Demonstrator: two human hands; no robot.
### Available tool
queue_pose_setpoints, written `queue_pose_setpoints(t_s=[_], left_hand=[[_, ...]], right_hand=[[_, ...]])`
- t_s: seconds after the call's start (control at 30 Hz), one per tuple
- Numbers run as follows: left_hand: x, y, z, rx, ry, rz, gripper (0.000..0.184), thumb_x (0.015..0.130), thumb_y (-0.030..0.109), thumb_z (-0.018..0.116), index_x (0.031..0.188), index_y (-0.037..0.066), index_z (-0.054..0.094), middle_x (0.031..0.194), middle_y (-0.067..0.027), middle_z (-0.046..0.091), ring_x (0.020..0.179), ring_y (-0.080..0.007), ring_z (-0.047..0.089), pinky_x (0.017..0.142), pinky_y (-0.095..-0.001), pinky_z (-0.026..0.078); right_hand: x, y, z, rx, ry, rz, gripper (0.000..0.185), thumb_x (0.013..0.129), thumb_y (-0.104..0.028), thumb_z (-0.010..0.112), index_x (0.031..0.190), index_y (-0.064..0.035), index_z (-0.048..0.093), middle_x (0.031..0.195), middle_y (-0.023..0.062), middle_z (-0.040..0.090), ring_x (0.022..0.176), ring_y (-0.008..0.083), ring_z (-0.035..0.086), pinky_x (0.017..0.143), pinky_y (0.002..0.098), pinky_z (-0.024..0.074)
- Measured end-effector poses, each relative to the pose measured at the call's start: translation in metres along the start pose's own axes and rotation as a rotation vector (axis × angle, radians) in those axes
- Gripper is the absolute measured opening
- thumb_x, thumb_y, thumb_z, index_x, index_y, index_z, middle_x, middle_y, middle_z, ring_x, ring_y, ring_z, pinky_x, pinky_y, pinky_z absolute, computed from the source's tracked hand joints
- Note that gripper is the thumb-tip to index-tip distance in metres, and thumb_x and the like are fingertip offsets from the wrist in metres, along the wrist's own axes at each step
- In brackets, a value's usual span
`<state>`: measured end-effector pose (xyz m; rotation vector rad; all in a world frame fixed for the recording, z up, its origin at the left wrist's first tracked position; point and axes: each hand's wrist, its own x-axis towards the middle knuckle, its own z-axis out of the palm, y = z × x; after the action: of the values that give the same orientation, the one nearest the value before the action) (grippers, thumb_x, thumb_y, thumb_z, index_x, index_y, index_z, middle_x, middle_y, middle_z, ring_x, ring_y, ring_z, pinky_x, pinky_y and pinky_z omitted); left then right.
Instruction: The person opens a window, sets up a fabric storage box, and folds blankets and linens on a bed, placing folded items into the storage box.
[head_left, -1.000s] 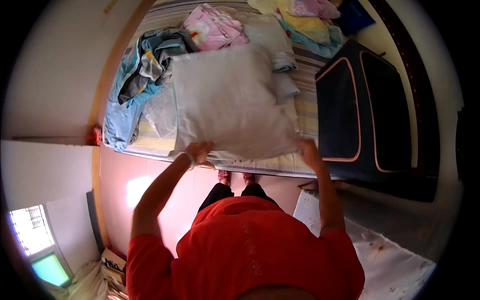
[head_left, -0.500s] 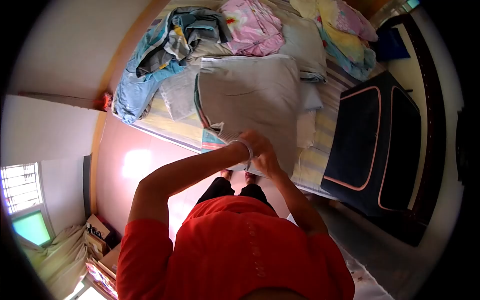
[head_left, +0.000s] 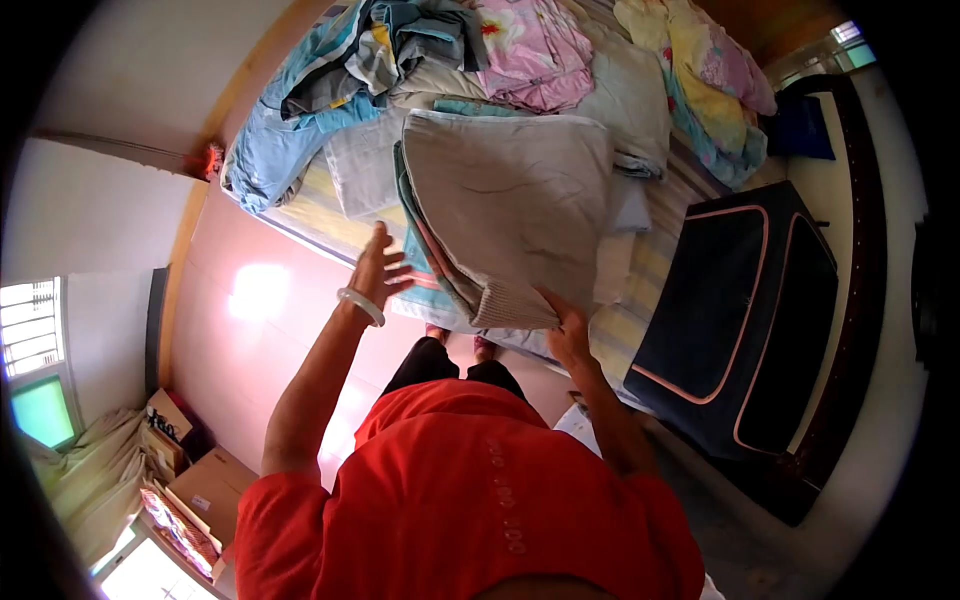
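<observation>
A folded grey-beige cloth (head_left: 510, 200) lies near the front edge of the bed, with green and pink layers showing along its left side and a ribbed strip at its lower edge. My right hand (head_left: 568, 328) grips the cloth's lower right corner. My left hand (head_left: 378, 270), with a pale bangle at the wrist, is in the air left of the cloth, fingers spread and holding nothing. Under the cloth's left side, a light blue striped cloth (head_left: 425, 293) shows.
Blue and grey bedding (head_left: 330, 90), a pink flowered cloth (head_left: 535, 50) and a yellow bundle (head_left: 700, 80) lie on the bed (head_left: 640, 305). A dark storage box (head_left: 700, 300) with pink piping stands at the right. Cardboard boxes (head_left: 212, 490) are at the lower left.
My hands were together at the cloth's lower edge; my left hand has let go and moved left. My right hand has moved right to the corner, and the ribbed edge now shows more fully.
</observation>
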<state>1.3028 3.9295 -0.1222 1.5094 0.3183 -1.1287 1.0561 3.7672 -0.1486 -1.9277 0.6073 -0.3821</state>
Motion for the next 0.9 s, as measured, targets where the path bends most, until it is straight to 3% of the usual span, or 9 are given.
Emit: queue_pose_setpoints(t_s=[0.1,0.13,0.2,0.3,0.4,0.53,0.7,0.8,0.9], left_hand=[[0.013,-0.003,0.024,-0.096,-0.247,-0.253,0.079,0.073,0.064,0.045,0.120,0.001,0.036,0.112,-0.0236,0.046,0.097,-0.0268,0.051,0.081,-0.0402,0.042],[0.040,-0.017,0.030,-0.316,-0.437,-0.155,0.059,0.078,0.043,0.054,0.112,-0.003,0.041,0.091,-0.0211,0.055,0.070,-0.0221,0.059,0.060,-0.0342,0.049],[0.065,-0.016,0.031,0.190,-0.328,-0.139,0.043,0.076,0.020,0.057,0.108,-0.007,0.043,0.075,-0.0174,0.058,0.045,-0.0202,0.053,0.039,-0.0302,0.044],[0.042,-0.024,0.067,0.209,-0.118,0.037,0.035,0.071,0.009,0.056,0.101,-0.006,0.049,0.069,-0.0179,0.058,0.031,-0.0210,0.043,0.028,-0.0293,0.037],[-0.004,-0.026,0.112,0.419,-0.297,0.201,0.038,0.070,0.010,0.054,0.105,-0.003,0.046,0.083,-0.0206,0.057,0.057,-0.0297,0.050,0.051,-0.0338,0.042],[0.025,-0.088,0.166,1.096,-0.449,0.905,0.053,0.070,0.010,0.048,0.119,-0.005,0.033,0.099,-0.0263,0.052,0.090,-0.0432,0.049,0.081,-0.0393,0.042],[-0.001,-0.116,0.174,0.824,-0.340,0.874,0.046,0.079,0.016,0.046,0.120,-0.002,0.035,0.106,-0.0235,0.052,0.082,-0.0382,0.056,0.075,-0.0363,0.045],[0.003,-0.103,0.132,0.276,-0.638,0.226,0.047,0.084,0.029,0.048,0.119,0.000,0.038,0.105,-0.0166,0.053,0.081,-0.0293,0.056,0.076,-0.0328,0.045],[0.123,-0.163,0.042,0.624,-0.236,0.383,0.047,0.085,0.035,0.043,0.115,0.000,0.043,0.106,-0.0158,0.053,0.091,-0.0284,0.053,0.081,-0.0357,0.042]], right_hand=[[-0.008,0.001,-0.004,-0.050,-0.070,-0.006,0.035,0.073,0.000,0.052,0.108,-0.0021,0.054,0.099,0.0183,0.058,0.093,0.0245,0.057,0.078,0.0307,0.0433],[-0.013,0.004,-0.001,-0.127,-0.092,-0.043,0.037,0.072,-0.001,0.055,0.109,-0.0027,0.053,0.100,0.0189,0.058,0.093,0.0263,0.057,0.078,0.0316,0.0435],[-0.013,0.000,-0.001,-0.194,-0.239,-0.030,0.043,0.071,-0.004,0.058,0.113,-0.0041,0.050,0.103,0.0194,0.056,0.095,0.0272,0.055,0.080,0.0323,0.0426],[-0.004,-0.011,-0.020,0.081,-0.619,0.048,0.074,0.067,-0.019,0.068,0.129,-0.0062,0.031,0.115,0.0177,0.050,0.104,0.0259,0.050,0.087,0.0324,0.0389],[0.019,-0.017,-0.044,0.970,-0.492,0.484,0.082,0.064,-0.027,0.071,0.131,-0.0047,0.028,0.116,0.0154,0.049,0.103,0.0257,0.050,0.081,0.0324,0.0415],[0.079,-0.047,-0.054,0.301,-0.197,0.584,0.058,0.073,-0.031,0.061,0.118,0.0002,0.040,0.102,0.0154,0.055,0.089,0.0267,0.055,0.071,0.0328,0.0443],[0.121,0.028,-0.030,-0.754,-0.182,0.283,0.032,0.077,-0.027,0.055,0.085,0.0036,0.051,0.081,0.0113,0.057,0.065,0.0258,0.056,0.058,0.0371,0.0443],[0.123,0.052,-0.037,-0.532,-0.207,0.512,0.032,0.078,-0.024,0.054,0.084,0.0077,0.053,0.080,0.0114,0.057,0.067,0.0223,0.054,0.060,0.0367,0.0443],[0.105,0.082,-0.047,-0.116,-0.049,0.643,0.031,0.078,-0.019,0.054,0.091,0.0092,0.053,0.081,0.0122,0.057,0.071,0.0201,0.054,0.062,0.0351,0.0445]])
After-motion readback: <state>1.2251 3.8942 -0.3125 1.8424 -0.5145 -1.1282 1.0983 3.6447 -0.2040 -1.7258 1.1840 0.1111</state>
